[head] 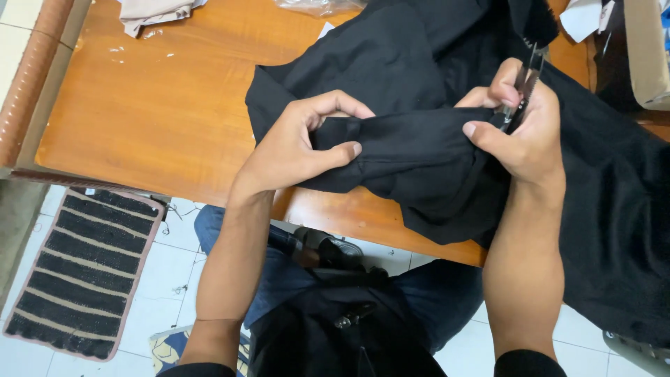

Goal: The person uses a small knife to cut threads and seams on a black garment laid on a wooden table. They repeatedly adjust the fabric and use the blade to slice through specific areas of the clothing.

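We see the left hand (293,150) pinching a fold of black cloth (412,150) between thumb and fingers. The right hand (520,132) is closed on small snips (523,91) at the fold's other end. The fold runs left-right between both hands, over the table (146,105) edge; the snips sit at its right end.

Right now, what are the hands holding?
Both pinch a fold of the black garment. The right hand also grips small metal snips; the left hand holds cloth only.
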